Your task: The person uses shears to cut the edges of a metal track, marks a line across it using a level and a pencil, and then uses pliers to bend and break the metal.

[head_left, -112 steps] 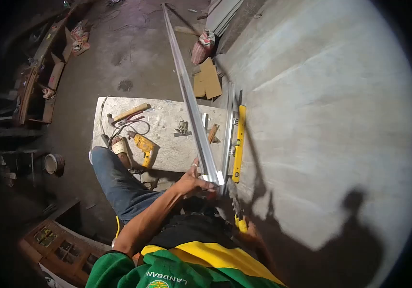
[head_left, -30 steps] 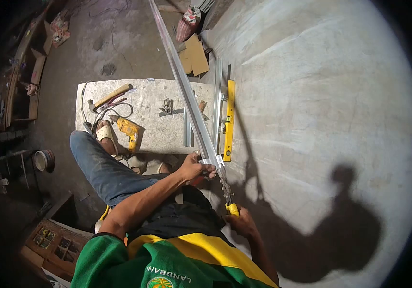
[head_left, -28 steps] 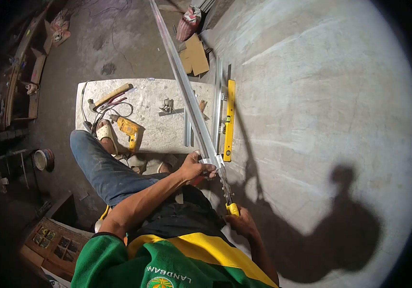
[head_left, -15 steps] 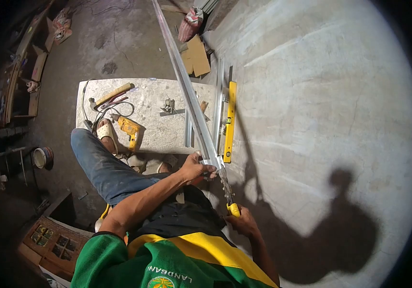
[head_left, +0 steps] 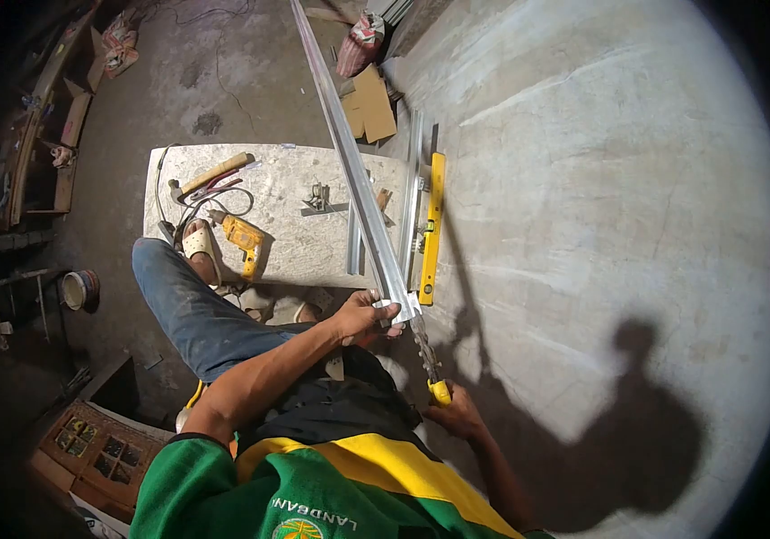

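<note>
My left hand (head_left: 369, 316) is closed around the near end of a long metal channel (head_left: 355, 171), which slants away from me across the bench. At that end a cut or bent flap of bright metal shows beside my fingers. My right hand (head_left: 457, 411) grips the yellow handle of a pair of tin snips (head_left: 426, 353). Their metal jaws point up at the channel's end and meet it there; whether they are closed on the metal I cannot make out.
On the pale bench (head_left: 299, 251) lie a hammer (head_left: 214, 175), a yellow drill (head_left: 243, 242) and a square (head_left: 324, 210). A yellow spirit level (head_left: 432, 229) and more metal channels (head_left: 412, 180) stand along the concrete wall (head_left: 600, 180). Cardboard (head_left: 369, 103) lies beyond; a bucket (head_left: 79, 289) stands left.
The channel's near end and my left hand have shifted and turned slightly, showing more of the flap. The snips have moved slightly, still at the channel's end.
</note>
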`<action>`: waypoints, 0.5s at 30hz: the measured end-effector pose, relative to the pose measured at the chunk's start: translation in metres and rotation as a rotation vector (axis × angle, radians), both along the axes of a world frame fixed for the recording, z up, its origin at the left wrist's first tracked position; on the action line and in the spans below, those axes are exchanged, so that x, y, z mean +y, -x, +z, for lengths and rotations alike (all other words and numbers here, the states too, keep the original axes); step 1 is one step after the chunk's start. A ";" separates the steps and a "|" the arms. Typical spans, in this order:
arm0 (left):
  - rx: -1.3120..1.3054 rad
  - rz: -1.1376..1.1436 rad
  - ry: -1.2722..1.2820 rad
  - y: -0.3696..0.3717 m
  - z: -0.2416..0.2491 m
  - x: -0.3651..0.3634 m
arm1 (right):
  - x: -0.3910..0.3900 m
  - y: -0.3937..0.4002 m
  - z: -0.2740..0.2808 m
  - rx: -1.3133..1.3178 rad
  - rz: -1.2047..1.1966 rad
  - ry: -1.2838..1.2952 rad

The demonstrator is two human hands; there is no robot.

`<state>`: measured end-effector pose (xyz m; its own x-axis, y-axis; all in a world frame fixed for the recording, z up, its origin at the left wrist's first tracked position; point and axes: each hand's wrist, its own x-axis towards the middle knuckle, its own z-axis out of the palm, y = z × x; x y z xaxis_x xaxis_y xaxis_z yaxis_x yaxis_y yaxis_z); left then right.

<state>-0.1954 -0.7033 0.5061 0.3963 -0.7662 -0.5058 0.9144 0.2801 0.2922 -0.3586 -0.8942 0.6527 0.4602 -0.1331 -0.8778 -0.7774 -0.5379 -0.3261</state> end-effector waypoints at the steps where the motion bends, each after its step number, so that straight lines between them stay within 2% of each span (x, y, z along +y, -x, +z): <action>1: -0.057 0.004 0.041 0.000 -0.001 0.001 | -0.002 0.003 -0.004 -0.011 0.003 -0.022; 3: -0.063 0.010 0.032 0.002 -0.002 0.001 | -0.004 0.015 -0.016 -0.022 0.003 -0.044; 5: -0.069 0.020 0.024 0.003 -0.005 0.000 | -0.005 0.035 -0.034 -0.151 -0.038 0.077; 7: -0.081 0.020 0.010 0.005 -0.007 -0.001 | -0.009 0.042 -0.045 -0.121 0.008 0.079; 15: -0.120 0.002 0.044 0.004 -0.005 0.003 | 0.003 0.025 -0.029 -0.112 0.068 0.063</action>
<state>-0.1993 -0.7006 0.5011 0.4535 -0.7857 -0.4208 0.8731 0.2967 0.3869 -0.3831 -0.8915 0.6232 0.5644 -0.1519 -0.8114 -0.6994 -0.6101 -0.3722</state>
